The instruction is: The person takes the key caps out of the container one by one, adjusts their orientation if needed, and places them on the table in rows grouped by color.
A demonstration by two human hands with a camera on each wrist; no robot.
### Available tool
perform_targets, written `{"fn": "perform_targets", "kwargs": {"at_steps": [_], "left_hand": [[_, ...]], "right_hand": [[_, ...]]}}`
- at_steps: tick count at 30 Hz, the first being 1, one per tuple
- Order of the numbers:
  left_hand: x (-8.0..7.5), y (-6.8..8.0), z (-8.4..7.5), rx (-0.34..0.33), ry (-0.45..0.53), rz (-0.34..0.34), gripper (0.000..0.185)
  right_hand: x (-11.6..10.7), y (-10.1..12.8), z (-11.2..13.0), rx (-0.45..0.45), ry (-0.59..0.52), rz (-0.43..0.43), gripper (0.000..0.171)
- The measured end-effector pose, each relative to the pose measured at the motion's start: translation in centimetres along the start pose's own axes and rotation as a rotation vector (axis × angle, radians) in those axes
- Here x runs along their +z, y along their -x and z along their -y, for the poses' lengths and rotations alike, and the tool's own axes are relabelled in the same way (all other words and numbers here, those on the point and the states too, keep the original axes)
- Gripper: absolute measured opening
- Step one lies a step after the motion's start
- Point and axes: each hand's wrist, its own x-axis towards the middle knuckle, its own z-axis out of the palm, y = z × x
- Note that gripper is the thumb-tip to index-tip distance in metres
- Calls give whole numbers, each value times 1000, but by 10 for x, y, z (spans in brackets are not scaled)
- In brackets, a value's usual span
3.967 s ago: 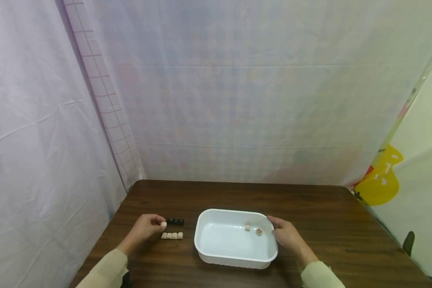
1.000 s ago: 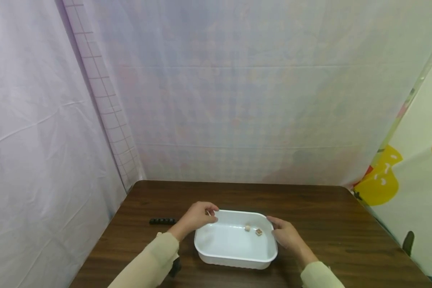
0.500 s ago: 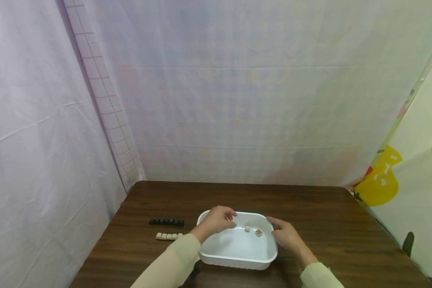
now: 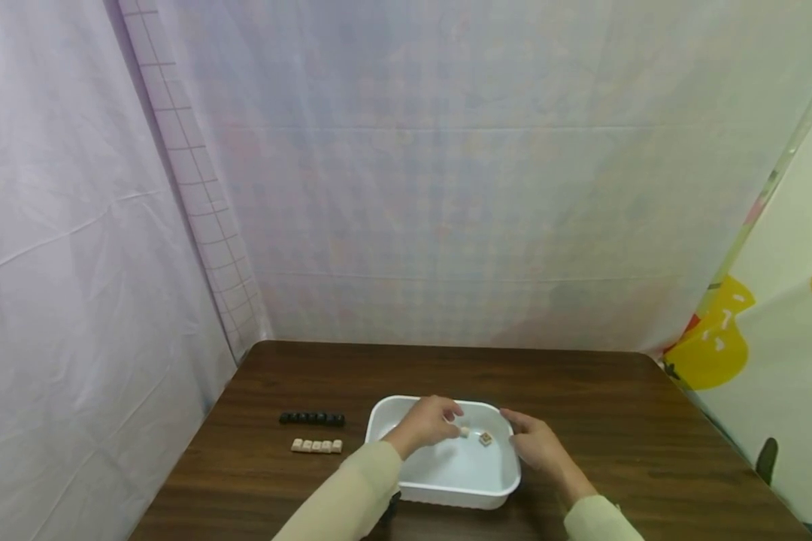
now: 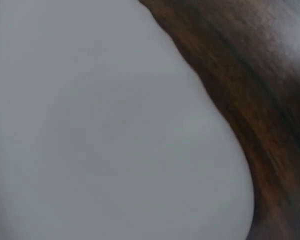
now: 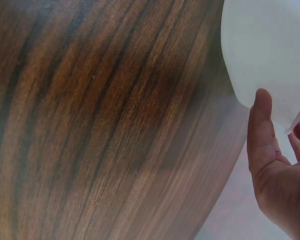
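Note:
A white tray (image 4: 446, 496) stands on the dark wooden table (image 4: 582, 383). On its floor lie a light cube (image 4: 465, 433) and a brown patterned cube (image 4: 486, 439). My left hand (image 4: 453, 428) reaches into the tray with curled fingers, its fingertips at the light cube; I cannot tell whether they pinch it. My right hand (image 4: 517, 436) holds the tray's right rim. In the right wrist view the thumb (image 6: 262, 130) lies on the tray's (image 6: 270, 45) outer wall, with the fingers over the rim. The left wrist view shows only blurred white tray (image 5: 115, 125) and table.
Left of the tray lie a row of black cubes (image 4: 311, 418) and, nearer me, a row of light cubes (image 4: 316, 446). Pale curtains close off the table's back and left. A yellow-patterned sheet (image 4: 717, 338) hangs at the right.
My left hand has left the cube rows and moved right, over the tray's rim to the light cube inside. The black row has grown. The right hand and tray have stayed put.

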Motion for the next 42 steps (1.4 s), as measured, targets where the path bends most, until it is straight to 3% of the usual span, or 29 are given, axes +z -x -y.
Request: {"fn": "perform_targets", "kwargs": {"at_steps": [4,17,26,31,38,42], "left_hand": [[6,-2,-1,9,-66,16,30],[19,-3,-3,136,-306,37,25],[18,-2,-2,161,-293,23,23],[20,-1,-3,170,-287,80,21],[23,0,-6,140,-314,136,35],[23,1,-10,138,-371,151,36]], "right_hand": [[0,0,0,1,-15,1,60],[2,2,1,-11,-75,-3,59],[1,2,1,-12,-58,-4,58],[0,2,1,-24,-43,-16,59],[0,2,0,-44,-48,-10,59],[0,0,-2,-64,-9,-10,58]]}}
